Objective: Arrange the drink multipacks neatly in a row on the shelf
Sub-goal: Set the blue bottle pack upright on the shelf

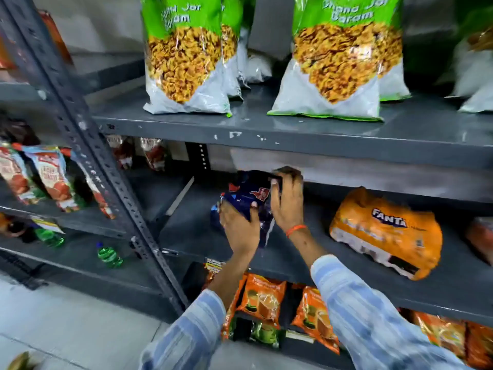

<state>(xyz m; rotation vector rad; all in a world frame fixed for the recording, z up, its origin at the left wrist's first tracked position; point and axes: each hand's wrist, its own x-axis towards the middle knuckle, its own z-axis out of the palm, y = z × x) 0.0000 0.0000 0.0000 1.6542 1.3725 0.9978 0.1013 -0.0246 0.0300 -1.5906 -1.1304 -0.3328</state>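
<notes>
A dark blue drink multipack (246, 194) stands on the middle grey shelf (192, 236), left of centre. My left hand (238, 225) grips its lower front and my right hand (288, 201) clasps its right side and top. An orange Fanta multipack (384, 231) lies tilted on the same shelf, well to the right and apart from the blue one. At the far right edge another reddish pack (481, 236) is partly cut off.
Green snack bags (184, 57) stand on the shelf above. Orange pouches (264, 300) fill the shelf below. A slanted grey upright (88, 145) splits off the left rack, which holds tomato sachets (50, 177) and green bottles (108, 256). Bare shelf lies left of the blue pack.
</notes>
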